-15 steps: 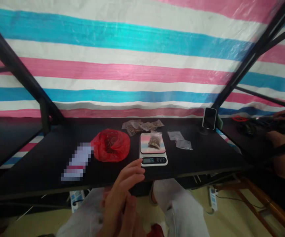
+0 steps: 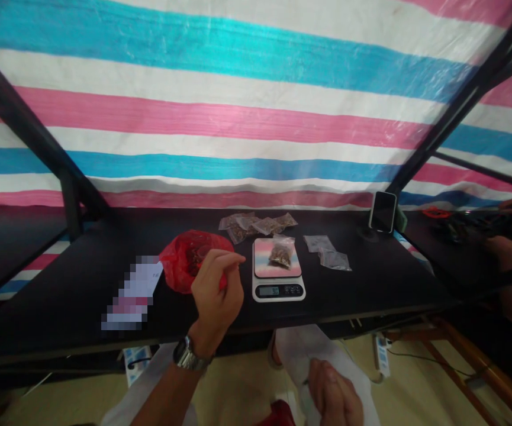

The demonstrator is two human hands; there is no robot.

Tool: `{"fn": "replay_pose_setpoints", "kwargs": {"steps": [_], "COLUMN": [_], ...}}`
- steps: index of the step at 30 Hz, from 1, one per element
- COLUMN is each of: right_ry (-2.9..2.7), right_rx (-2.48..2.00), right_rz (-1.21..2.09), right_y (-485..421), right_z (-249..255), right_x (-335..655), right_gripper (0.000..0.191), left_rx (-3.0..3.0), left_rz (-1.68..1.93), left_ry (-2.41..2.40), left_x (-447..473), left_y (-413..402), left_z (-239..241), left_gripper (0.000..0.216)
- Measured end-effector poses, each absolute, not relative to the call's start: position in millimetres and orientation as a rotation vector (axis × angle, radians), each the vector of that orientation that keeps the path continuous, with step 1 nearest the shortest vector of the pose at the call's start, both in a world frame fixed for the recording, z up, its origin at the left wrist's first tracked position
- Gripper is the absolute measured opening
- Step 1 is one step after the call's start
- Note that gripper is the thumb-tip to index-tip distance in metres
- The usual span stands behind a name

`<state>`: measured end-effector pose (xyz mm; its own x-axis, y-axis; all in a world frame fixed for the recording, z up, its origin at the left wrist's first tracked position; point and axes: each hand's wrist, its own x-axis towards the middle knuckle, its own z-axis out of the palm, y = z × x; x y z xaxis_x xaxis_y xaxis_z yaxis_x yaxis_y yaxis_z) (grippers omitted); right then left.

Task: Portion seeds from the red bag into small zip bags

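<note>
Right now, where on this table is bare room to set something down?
Bare tabletop lies right of the clear bags, below the phone, and left of the blurred white paper. It is crowded between the red plastic bag, the left hand and the scale.

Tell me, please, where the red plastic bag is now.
In the head view, the red plastic bag lies on the black table, left of the kitchen scale, and the left hand overlaps its right part.

On digital scale (image 2: 278, 289), lit digits too blurred to read; paper slip (image 2: 132, 293) pixelated, unreadable.
</note>
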<state>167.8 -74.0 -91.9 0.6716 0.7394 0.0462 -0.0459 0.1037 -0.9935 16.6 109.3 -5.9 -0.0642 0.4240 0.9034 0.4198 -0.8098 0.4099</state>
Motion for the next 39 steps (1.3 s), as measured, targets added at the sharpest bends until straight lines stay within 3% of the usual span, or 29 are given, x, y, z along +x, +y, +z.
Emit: {"fn": "replay_pose_setpoints", "kwargs": {"steps": [5,11,15,20,23,26,29,36,39], "right_ry": [-0.452,-0.437,-0.68,-1.023,-1.415,-1.657,-1.79,-2.005,-2.076], "right_rx": [-1.385,-1.515,-1.537,-1.479,-1.656,-1.881,-1.875,-1.39,-1.143], "right_rz": [0.508,0.432,0.28,0.038,0.027,0.068,0.131,0.462,0.656], "right_y": [-59.2,-45.6,-27.9,42.6,99.5,147.1,173.0,151.2,133.3], "right_z": [-119.6,-115.3,-106.5,-69.0,-41.0,-20.4,-7.1,33.7,52.4], "right_x": [208.7,193.9,198.9,234.8,256.3,267.4,267.0,224.2,187.5], "right_gripper": [0.071,0.055,0.049,0.027,0.028,0.028,0.016,0.016,0.019], "left_rx": [2.235,2.227,2.243,2.238,2.24,2.244,2.251,1.945,1.683], "left_rz": [1.916,1.871,1.862,1.835,1.838,1.861,1.87,1.743,1.526], "left_ry": [1.057,1.079,1.051,1.069,1.059,1.029,0.985,1.031,0.927], "left_x": [10.8,10.1,7.3,1.0,-3.0,-6.9,-9.9,-7.1,-10.1], "left_y": [111.6,99.7,105.0,109.1,110.9,113.3,113.7,105.5,105.7], "left_z": [-47.7,-54.7,-55.2,-60.2,-61.5,-60.5,-56.7,-54.4,-57.1], "left_gripper": [0.028,0.031,0.033,0.034,0.033,0.033,0.035,0.027,0.068]}}
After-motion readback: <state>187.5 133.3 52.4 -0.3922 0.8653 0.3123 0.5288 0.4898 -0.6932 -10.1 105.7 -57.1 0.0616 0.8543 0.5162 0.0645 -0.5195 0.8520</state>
